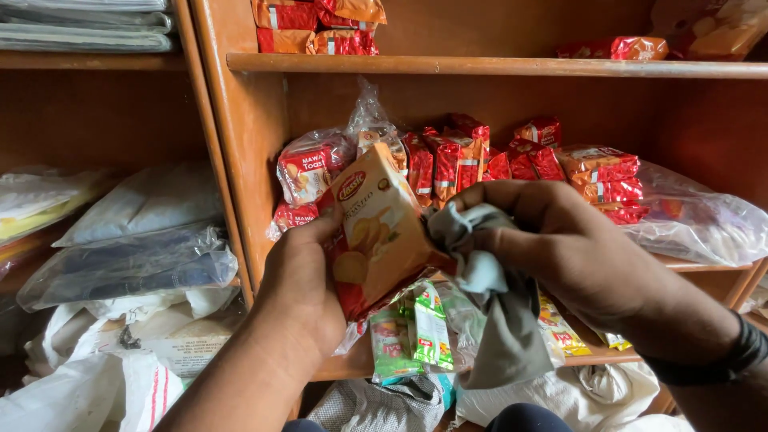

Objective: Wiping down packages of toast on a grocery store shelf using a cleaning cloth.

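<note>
Far left: a side shelf [88,61] bearing folded clear-wrapped cloth, with plastic-wrapped bundles [132,260] stacked below and white sacks [96,384] at the bottom left corner.

Left of centre: left hand [302,276] closed around the lower left edge of an orange snack packet [376,232], thumb pressed on its front, fingers behind. Packet held upright and slightly tilted, just in front of the middle shelf [360,368], between both hands. Behind it, at the shelf's left end, clear bags of toast with red labels [308,172] leaning against the wooden upright [240,136].

Centre: green and white sachets [412,328] hanging over the front edge of the middle shelf, directly below the held packet.

Right of centre: right hand [552,244] clenched on a grey cloth [492,320], bunched in the fingers and pressed against the packet's right edge, loose end hanging down past the shelf's front edge. Black band on that wrist.

Behind the right hand: rows of red and orange biscuit packs [596,176] along the back of the middle shelf. Further right, a crumpled clear plastic bag [704,224] at the shelf's right end.

Above: an upper shelf [496,66] with more red packets [316,28] at its left end and one red packet [612,48] toward its right.
</note>
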